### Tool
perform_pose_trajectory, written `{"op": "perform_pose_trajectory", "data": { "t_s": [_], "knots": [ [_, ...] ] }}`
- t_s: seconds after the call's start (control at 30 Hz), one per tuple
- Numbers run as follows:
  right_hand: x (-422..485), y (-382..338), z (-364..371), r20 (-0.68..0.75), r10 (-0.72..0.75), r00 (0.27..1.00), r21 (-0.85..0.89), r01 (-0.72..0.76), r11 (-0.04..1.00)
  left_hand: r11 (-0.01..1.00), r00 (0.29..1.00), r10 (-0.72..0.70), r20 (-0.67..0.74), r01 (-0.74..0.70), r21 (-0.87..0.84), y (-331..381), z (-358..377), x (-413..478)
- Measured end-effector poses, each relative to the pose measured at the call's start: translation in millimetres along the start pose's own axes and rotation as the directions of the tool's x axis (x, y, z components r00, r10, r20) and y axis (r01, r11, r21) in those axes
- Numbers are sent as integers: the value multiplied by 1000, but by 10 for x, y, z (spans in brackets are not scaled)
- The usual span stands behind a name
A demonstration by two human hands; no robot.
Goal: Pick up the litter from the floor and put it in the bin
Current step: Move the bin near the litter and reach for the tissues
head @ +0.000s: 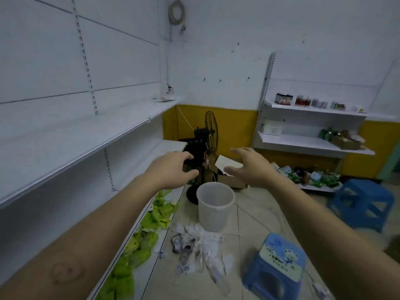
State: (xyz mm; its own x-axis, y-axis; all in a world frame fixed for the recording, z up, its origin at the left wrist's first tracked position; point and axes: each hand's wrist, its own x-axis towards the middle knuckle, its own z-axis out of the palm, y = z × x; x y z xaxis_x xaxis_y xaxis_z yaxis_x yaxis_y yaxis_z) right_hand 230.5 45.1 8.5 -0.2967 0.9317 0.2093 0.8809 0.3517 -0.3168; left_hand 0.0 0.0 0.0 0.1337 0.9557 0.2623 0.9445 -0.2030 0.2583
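A pile of white and grey crumpled paper and wrapper litter (199,245) lies on the tiled floor in front of a white plastic bin (215,206), which stands upright and looks empty. My left hand (173,169) and my right hand (249,167) are stretched out in the air above and beyond the bin, fingers spread and relaxed, holding nothing. Both hands are well above the litter and apart from it.
A low white shelf (147,267) on the left carries green packets (147,239). A small blue stool (275,267) stands right of the litter, a larger blue stool (361,202) farther right. A black floor fan (205,148) and cardboard boxes (233,180) sit behind the bin.
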Motion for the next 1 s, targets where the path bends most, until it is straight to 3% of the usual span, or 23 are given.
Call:
{"op": "perform_pose_trajectory", "data": {
  "t_s": [0.27,0.43,0.67,0.83,1.0],
  "knots": [
    [1272,149,965,160,104,982,-80,-93,992,991,995,-55,78,64,-114,-985,833,1130],
    [1787,470,1584,201,172,964,-36,-168,985,987,989,-21,149,45,-157,-1389,1346,1805],
    [2210,1223,2341,347,300,888,8,-323,946,980,937,-31,348,98,-174,-1536,2301,2511],
    [2641,1905,2960,460,313,831,47,-375,926,961,896,-90,435,193,-198,-1571,3110,2969],
    [2853,2555,3773,585,364,725,53,-482,875,924,801,-202,563,346,-161,-1705,4162,3200]
  ]
}}
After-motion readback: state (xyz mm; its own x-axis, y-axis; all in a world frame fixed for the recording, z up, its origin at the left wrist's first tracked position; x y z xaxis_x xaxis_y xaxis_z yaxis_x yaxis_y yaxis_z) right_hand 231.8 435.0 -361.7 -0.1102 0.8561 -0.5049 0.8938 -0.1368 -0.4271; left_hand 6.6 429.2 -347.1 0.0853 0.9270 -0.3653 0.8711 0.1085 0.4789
